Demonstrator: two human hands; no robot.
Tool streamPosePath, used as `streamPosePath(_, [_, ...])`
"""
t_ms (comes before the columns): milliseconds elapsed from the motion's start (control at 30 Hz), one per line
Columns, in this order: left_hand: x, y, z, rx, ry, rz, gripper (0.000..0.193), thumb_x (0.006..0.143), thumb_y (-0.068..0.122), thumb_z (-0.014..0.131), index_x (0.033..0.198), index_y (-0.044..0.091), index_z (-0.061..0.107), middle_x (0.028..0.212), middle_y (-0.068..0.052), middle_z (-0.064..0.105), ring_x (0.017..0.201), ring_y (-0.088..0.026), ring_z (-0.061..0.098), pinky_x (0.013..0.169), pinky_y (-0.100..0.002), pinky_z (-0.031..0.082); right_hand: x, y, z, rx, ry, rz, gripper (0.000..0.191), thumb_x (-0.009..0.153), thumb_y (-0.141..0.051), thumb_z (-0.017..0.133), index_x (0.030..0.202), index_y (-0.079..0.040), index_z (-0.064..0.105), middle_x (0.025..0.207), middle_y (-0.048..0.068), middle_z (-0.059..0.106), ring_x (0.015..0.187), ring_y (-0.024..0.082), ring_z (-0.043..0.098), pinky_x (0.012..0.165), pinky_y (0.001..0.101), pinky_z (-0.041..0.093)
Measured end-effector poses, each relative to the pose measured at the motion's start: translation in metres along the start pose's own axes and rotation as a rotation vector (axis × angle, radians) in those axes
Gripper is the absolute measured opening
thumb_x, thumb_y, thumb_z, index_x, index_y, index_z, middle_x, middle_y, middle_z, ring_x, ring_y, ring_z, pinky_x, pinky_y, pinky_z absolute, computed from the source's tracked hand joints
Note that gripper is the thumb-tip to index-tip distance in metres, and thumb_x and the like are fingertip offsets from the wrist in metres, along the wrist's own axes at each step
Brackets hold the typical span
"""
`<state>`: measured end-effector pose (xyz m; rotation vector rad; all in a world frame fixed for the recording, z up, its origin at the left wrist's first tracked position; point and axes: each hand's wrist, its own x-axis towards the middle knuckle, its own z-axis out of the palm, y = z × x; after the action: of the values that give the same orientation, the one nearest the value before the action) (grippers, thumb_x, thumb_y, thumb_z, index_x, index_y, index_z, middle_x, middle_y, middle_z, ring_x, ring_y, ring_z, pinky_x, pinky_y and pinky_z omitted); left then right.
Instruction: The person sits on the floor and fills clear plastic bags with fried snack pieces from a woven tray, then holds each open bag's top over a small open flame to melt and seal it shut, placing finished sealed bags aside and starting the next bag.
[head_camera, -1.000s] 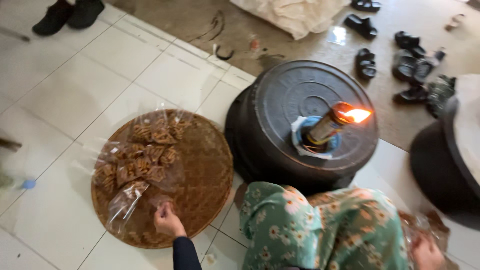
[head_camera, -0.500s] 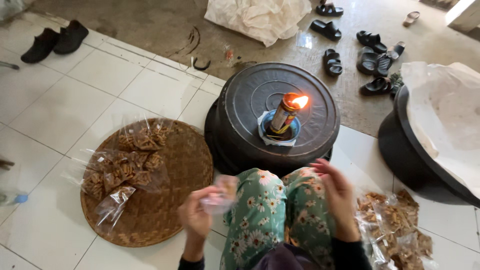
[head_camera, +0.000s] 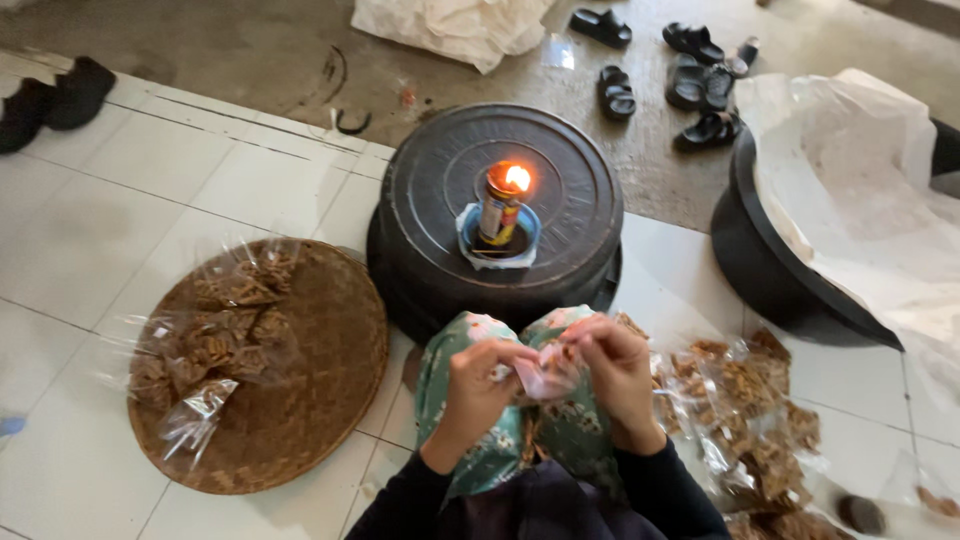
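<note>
Left hand (head_camera: 478, 375) and right hand (head_camera: 610, 365) both pinched shut on one small clear plastic packet (head_camera: 548, 372), held over the floral-clad knees just in front of the overturned black tub (head_camera: 500, 215) bearing a lit can lamp (head_camera: 500, 205); packet contents hard to make out behind the fingers. Filled snack packets (head_camera: 215, 335) on the round woven tray (head_camera: 300, 420) at left. More packets (head_camera: 750, 400) heaped at right, partly cut off by the lower edge.

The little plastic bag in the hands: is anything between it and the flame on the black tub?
Nothing visible. Left hand and right hand hold the small plastic bag over the lap; only open air and bare tub lid lie before the flame.
</note>
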<state>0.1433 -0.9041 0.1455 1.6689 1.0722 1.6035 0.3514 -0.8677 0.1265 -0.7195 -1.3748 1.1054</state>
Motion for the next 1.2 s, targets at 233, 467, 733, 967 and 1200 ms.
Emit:
streamPosePath(233, [0.026, -0.023, 0.029, -0.326, 0.208, -0.187, 0.008, 0.098, 0.001, 0.07, 0.106, -0.001, 0.07, 0.1, -0.007, 0.072, 0.092, -0.01, 0.07, 0.079, -0.023, 0.056, 0.037, -0.008, -0.013, 0.211, 0.118, 0.042, 0.013, 0.111, -0.008, 0.054, 0.104, -0.002, 0.063, 0.105, 0.008, 0.067, 0.102, 0.015, 0.064, 0.096, 0.0301, 0.052])
streamPosePath(467, [0.053, -0.029, 0.042, -0.314, 0.209, -0.16, 0.008, 0.101, 0.004, 0.069, 0.103, -0.004, 0.071, 0.099, -0.006, 0.068, 0.083, -0.009, 0.07, 0.074, -0.023, 0.057, 0.057, -0.015, -0.009, -0.023, 0.125, 0.057, 0.016, 0.104, -0.005, 0.061, 0.119, -0.001, 0.059, 0.099, 0.01, 0.072, 0.09, 0.015, 0.068, 0.082, 0.0269, 0.052])
streamPosePath(733, [0.07, -0.012, 0.033, -0.235, 0.24, -0.186, 0.02, 0.099, 0.004, 0.058, 0.119, 0.003, 0.053, 0.08, -0.002, 0.067, 0.077, -0.008, 0.069, 0.073, -0.023, 0.056, 0.075, 0.001, -0.02, 0.01, 0.157, -0.026, 0.03, 0.103, 0.0, 0.065, 0.12, -0.008, 0.041, 0.096, 0.014, 0.07, 0.088, 0.016, 0.071, 0.078, 0.0279, 0.057])
streamPosePath(967, [0.076, 0.007, 0.016, 0.036, 0.06, -0.036, 0.015, 0.097, 0.004, 0.067, 0.111, 0.001, 0.073, 0.087, -0.006, 0.072, 0.073, -0.011, 0.067, 0.068, -0.025, 0.054, 0.077, -0.001, -0.019, -0.05, 0.081, -0.064, 0.032, 0.103, -0.001, 0.064, 0.117, -0.009, 0.037, 0.098, 0.017, 0.073, 0.078, 0.016, 0.071, 0.071, 0.0261, 0.057])
streamPosePath(1200, [0.07, 0.011, 0.01, -0.038, 0.116, -0.118, 0.023, 0.096, 0.003, 0.069, 0.119, 0.001, 0.072, 0.091, -0.007, 0.076, 0.079, -0.01, 0.072, 0.071, -0.023, 0.058, 0.08, -0.014, -0.027, -0.038, 0.032, 0.136, 0.017, 0.103, -0.008, 0.063, 0.115, 0.002, 0.069, 0.096, 0.015, 0.076, 0.079, 0.018, 0.073, 0.07, 0.026, 0.055])
